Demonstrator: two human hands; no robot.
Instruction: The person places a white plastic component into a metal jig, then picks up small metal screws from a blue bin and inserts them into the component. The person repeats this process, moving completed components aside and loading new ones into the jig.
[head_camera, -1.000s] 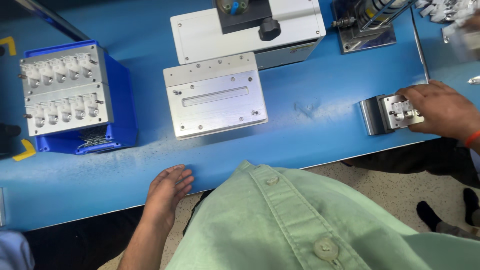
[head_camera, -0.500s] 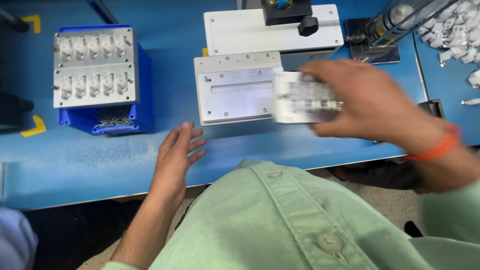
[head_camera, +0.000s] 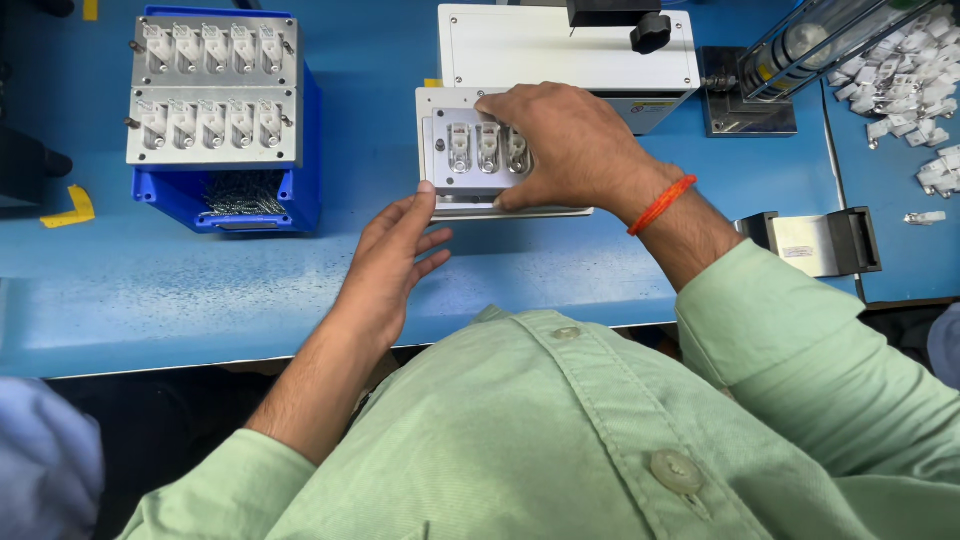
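Observation:
My right hand (head_camera: 568, 145) grips a small metal tray (head_camera: 472, 150) that holds a row of clear plastic parts, and rests it on the flat metal base plate (head_camera: 440, 205) in the middle of the blue bench. My left hand (head_camera: 392, 262) lies flat with its fingers apart, its fingertips touching the front left corner of that base plate. An orange band circles my right wrist.
A blue bin (head_camera: 300, 200) at the left carries two metal trays of clear parts (head_camera: 213, 90). Behind the plate stands a white machine with a black knob (head_camera: 650, 33). A metal holder (head_camera: 820, 243) sits at the right, loose white parts (head_camera: 905, 80) at the far right.
My right hand carried the small tray from the holder at the right across to the base plate and set it down. My left hand moved forward off the bench edge to the plate.

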